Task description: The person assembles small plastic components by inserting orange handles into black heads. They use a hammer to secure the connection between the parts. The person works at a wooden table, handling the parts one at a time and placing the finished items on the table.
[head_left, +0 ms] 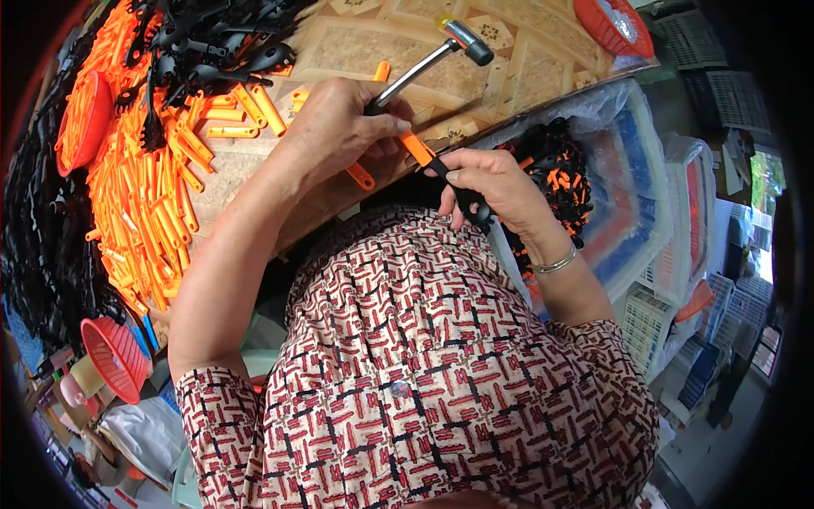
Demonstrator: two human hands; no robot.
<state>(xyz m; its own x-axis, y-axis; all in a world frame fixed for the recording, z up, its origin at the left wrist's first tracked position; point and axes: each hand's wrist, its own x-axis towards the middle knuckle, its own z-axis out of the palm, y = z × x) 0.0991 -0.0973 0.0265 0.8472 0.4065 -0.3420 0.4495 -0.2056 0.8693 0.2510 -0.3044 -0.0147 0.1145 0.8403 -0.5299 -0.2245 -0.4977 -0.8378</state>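
Note:
My left hand [348, 123] is closed, its thumb and fingers pinching an orange plastic handle [417, 148]. In my right hand [492, 180] is a black plastic kitchen utensil [465, 197]; its narrow end meets the lower end of the orange handle. Fingers partly cover its head, so its exact kind is hidden. A small mallet [424, 72] with a metal shaft reaches from the left hand toward the far side; I cannot tell whether the hand grips it or it lies behind. Another orange handle [362, 176] lies below the left hand at the table edge.
Orange handles [144, 204] are heaped at the left, beside black utensils [212, 51]. Red baskets stand at the left, [119, 360] lower left and upper right [612, 25]. Right of the wooden-patterned table [356, 51], a plastic-lined crate [627, 178] holds black-and-orange pieces.

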